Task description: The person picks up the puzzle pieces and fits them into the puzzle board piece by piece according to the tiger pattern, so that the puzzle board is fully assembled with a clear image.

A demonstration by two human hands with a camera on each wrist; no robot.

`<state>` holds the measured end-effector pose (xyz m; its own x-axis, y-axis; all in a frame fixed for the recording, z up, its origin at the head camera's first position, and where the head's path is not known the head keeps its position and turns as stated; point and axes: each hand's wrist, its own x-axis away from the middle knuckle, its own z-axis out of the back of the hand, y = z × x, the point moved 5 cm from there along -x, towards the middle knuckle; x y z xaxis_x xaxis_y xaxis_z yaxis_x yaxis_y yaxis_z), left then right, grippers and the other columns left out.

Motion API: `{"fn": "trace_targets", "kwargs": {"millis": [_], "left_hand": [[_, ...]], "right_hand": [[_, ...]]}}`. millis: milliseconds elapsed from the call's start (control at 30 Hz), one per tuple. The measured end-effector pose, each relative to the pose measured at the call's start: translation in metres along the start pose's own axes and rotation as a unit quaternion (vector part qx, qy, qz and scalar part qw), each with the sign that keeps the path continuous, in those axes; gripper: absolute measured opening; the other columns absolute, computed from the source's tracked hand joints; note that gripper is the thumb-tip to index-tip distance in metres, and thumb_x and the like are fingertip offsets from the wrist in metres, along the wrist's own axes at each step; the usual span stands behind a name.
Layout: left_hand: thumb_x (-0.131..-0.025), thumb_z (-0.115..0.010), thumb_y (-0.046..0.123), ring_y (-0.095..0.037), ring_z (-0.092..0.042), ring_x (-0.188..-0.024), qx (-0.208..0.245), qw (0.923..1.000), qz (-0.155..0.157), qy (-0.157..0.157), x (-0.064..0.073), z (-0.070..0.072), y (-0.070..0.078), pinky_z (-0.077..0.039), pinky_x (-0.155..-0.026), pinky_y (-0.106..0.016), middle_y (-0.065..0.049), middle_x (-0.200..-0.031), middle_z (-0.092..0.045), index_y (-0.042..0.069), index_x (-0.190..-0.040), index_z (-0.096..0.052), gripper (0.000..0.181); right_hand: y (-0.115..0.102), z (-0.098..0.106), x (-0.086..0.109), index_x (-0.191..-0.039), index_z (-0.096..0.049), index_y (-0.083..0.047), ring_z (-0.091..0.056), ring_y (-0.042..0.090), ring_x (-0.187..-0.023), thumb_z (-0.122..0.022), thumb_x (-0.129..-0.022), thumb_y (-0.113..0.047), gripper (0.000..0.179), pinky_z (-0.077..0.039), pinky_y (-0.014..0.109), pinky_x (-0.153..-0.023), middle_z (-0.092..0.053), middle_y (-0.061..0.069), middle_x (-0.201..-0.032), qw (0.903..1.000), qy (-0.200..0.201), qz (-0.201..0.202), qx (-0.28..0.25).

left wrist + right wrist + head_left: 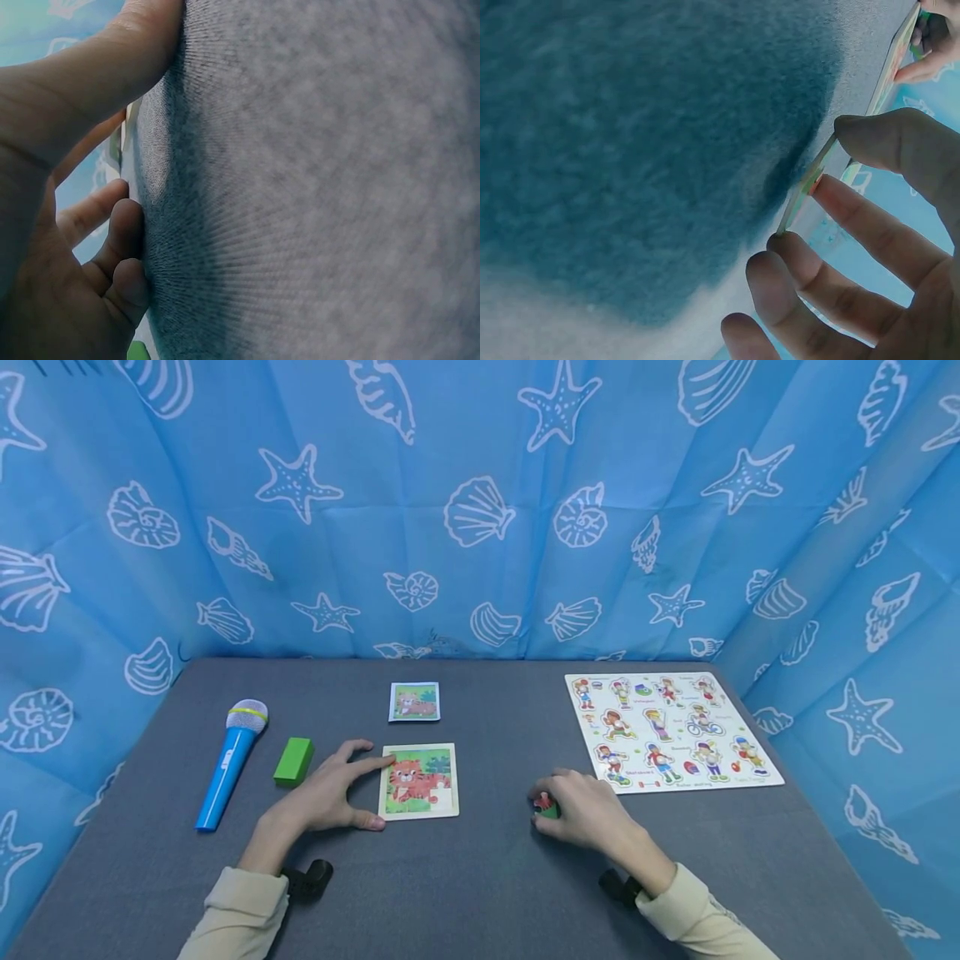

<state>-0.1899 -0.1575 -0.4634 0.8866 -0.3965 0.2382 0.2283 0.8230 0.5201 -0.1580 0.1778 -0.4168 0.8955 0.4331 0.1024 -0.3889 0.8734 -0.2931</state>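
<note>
A square wooden jigsaw board point(418, 782) with a red tiger picture lies flat on the table, a pale bare patch at its lower right. My left hand point(330, 789) rests at its left side, index fingertip on the upper left edge and thumb by the lower left corner. Farther right, my right hand point(581, 810) pinches a small green and red puzzle piece point(547, 808) just above the cloth. The right wrist view shows this thin puzzle piece point(808, 184) edge-on between the thumb and fingertips. A small tiger picture card point(414, 702) lies behind the board.
To the left are a green block point(294, 762) and a blue toy microphone point(231, 768). A white board with sports figures point(671, 732) lies at the back right, close beyond the right hand. Blue shell-patterned curtain point(480, 510) surrounds the grey-covered table point(480, 893).
</note>
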Motion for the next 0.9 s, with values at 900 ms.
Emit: {"fn": "trace_targets", "kwargs": {"millis": [900], "left_hand": [[-0.073, -0.089, 0.052, -0.051, -0.036, -0.143, 0.000, 1.0000, -0.001, -0.003, 0.001, 0.000, 0.002, -0.037, -0.109, -0.071, -0.020, -0.161, -0.029, 0.025, -0.154, -0.047, 0.096]], "right_hand": [[-0.060, -0.008, -0.035, -0.107, -0.078, -0.013, -0.050, 0.007, -0.067, -0.078, -0.087, -0.024, 0.023, -0.036, 0.021, -0.051, -0.069, 0.004, -0.093, 0.9963, 0.011, 0.085, -0.001]]}}
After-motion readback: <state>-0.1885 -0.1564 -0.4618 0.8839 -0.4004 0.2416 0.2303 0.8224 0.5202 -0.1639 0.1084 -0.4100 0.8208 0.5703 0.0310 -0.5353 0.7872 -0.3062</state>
